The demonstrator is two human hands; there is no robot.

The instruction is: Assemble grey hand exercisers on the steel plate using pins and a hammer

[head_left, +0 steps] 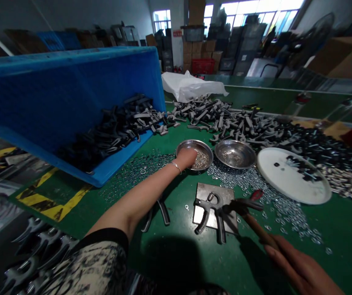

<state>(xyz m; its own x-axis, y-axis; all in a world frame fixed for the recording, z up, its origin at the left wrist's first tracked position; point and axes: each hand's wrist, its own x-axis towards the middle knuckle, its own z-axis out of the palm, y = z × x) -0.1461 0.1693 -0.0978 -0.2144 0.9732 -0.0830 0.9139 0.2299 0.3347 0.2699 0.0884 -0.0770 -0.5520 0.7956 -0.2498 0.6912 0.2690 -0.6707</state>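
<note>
My left hand (189, 158) reaches into a metal bowl (205, 161) of small shiny metal pieces. Its fingers look curled together, their tips hidden. My right hand (298, 266) is closed around the wooden handle of a hammer (249, 219), whose dark head hangs beside a metal plate (206, 190). On that plate lies a grey hand grip exerciser (206, 217) with a ring-like top and two handles, its legs reaching past the plate's near edge. Dark curved handles (164, 211) of another piece show under my left forearm.
A large blue crate (102, 176) with dark handle parts tips open at left. Beyond the bowls lies a heap of grey parts (221, 116). A second metal bowl (237, 164) and a white lid (280, 190) stand at right. Loose rings (249, 176) cover the green table (176, 254).
</note>
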